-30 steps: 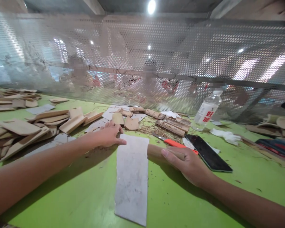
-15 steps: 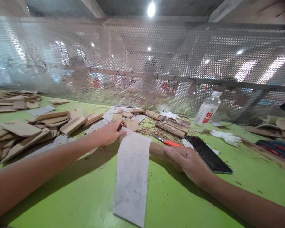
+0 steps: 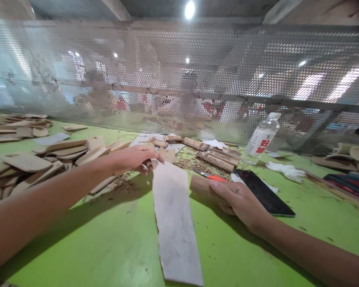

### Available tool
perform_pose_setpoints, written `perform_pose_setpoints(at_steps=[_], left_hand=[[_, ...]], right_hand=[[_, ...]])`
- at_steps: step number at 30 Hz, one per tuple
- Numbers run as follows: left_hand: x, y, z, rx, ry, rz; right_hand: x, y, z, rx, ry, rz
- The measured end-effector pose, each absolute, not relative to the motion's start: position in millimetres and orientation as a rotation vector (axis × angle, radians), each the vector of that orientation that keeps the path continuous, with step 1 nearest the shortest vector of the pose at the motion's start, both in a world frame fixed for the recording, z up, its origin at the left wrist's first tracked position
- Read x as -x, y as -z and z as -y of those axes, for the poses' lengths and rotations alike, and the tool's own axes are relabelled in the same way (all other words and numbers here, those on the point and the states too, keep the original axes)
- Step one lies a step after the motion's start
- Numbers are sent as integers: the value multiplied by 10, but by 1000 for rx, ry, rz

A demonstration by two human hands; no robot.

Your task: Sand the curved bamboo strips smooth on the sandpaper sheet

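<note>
My left hand [image 3: 139, 158] is closed on the top left corner of a long greyish-white paper strip [image 3: 176, 223] with rough edges and dark smudges. The strip hangs toward me over the table, and its lower end is near the bottom of the view. Something shiny shows at my left fingers, too small to name. My right hand [image 3: 237, 199] is wrapped around a brown bamboo piece [image 3: 200, 186], whose end points left, close to the strip's right edge. Beyond that hand lie an orange utility knife [image 3: 214, 177] and a black phone [image 3: 263, 193].
Stacks of cut bamboo pieces [image 3: 30, 161] cover the left of the green table [image 3: 107, 247]. Dark bamboo pieces [image 3: 217, 160] lie among shavings at the back. A plastic bottle [image 3: 261, 139] and white glove [image 3: 285, 170] stand right. A perforated metal screen [image 3: 155, 75] closes the far side.
The paper strip's lower end has swung to the right. The bamboo piece's end, earlier against or behind the strip, now shows apart from it. My left hand has turned slightly.
</note>
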State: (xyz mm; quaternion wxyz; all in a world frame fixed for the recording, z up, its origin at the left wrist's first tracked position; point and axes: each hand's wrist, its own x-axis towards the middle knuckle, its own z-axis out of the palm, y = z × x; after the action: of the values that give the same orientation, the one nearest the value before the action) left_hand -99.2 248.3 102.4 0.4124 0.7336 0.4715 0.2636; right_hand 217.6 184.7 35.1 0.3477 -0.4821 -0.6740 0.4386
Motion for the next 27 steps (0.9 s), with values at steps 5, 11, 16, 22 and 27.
perform_pose_setpoints(at_steps=[5, 11, 16, 22, 27], left_hand=[[1118, -1132, -2504, -1954, -311, -941], [1094, -1056, -2579, -2378, -465, -980], [1083, -990, -2648, -2326, -682, -1014], [1053, -969, -2625, -2174, -872, -1076], [970, -911, -2586, -2114, -915, -1105]], right_hand=[[-2177, -344, -1889, 1252, -1263, 1513], [-2178, -340, -1929, 1204, -1395, 1289], [-2165, -358, -1907, 1207, -1416, 1249], [-2148, -378, -1899, 1191, -1432, 1242], [-2167, -371, -1909, 1208, -1432, 1244]])
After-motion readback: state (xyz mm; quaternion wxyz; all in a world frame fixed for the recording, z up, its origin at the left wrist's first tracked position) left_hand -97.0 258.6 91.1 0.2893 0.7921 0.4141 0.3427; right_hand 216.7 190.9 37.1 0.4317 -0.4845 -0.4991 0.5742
